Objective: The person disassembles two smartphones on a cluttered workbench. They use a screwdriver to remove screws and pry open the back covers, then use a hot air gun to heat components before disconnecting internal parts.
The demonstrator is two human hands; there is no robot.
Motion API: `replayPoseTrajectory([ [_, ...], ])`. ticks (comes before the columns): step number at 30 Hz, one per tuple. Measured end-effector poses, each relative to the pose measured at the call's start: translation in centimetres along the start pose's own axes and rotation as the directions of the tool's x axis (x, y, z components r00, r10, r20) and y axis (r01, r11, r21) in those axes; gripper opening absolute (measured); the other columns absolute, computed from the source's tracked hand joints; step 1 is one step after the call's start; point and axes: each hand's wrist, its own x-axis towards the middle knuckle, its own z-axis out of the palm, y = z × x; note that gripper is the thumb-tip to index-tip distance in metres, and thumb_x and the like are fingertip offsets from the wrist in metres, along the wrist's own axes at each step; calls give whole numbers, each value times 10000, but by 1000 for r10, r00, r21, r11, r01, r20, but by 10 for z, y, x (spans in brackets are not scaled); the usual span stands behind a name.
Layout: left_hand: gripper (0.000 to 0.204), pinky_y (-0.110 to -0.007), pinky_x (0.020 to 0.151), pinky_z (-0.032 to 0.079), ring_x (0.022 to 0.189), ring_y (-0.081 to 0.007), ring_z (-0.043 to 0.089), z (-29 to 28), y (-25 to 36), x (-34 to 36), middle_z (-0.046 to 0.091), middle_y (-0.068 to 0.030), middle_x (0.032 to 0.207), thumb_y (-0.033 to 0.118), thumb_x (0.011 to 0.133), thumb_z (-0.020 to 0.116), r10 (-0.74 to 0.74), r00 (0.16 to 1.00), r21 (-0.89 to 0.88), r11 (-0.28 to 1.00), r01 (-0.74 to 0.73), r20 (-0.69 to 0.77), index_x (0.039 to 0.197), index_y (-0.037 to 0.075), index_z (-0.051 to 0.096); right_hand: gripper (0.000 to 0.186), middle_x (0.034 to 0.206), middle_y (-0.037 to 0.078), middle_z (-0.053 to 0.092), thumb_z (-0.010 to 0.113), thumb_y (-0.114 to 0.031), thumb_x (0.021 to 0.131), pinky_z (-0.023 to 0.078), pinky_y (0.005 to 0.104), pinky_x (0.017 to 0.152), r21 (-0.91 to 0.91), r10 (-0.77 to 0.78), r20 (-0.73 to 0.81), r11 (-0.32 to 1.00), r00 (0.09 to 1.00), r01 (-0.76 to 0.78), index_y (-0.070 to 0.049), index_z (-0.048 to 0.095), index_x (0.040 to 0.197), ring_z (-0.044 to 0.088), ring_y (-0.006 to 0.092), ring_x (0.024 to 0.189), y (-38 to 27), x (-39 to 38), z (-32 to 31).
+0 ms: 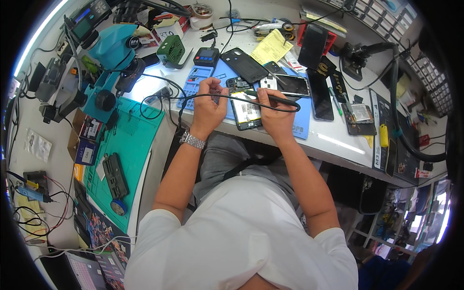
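An opened phone (247, 112) lies on the blue work mat (302, 125), its white-labelled battery and inner parts bare. My right hand (279, 121) is closed round a black soldering iron (280, 100), held like a pen. The iron's tip points left, over the upper part of the phone. My left hand (210, 107), with a metal watch (192, 139) on its wrist, is pinched at the phone's upper left side. What its fingertips hold, if anything, is too small to make out. The iron's black cable runs from the right hand leftward past the left hand.
A black phone back cover (244, 65), a yellow paper (273, 47) and several phones lie beyond my hands. At left stand a teal microscope (113, 46) and a green mat (128, 140). A green fan (171, 52) sits behind. A thick black hose (396, 96) arches at right.
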Motion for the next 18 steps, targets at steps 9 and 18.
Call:
replayPoseTrajectory([
  [9,461,-264,776,564,854,-108,683,2,-5,-1,714,-56,940,27,911,839,-8,999,-94,996,11,35,1257,27,535,205,861,123,806,750,-180,1040,587,275,688,12,5,26,1000,1000,-5,23,765,1060,790,162,795,1,0,0],
  [18,492,-263,784,560,852,-108,688,4,-11,-8,732,-54,927,16,884,858,88,995,-115,989,-94,-50,1248,27,528,191,878,126,807,749,-159,1038,587,270,690,33,17,37,999,999,-18,28,757,1075,795,163,813,5,0,1],
])
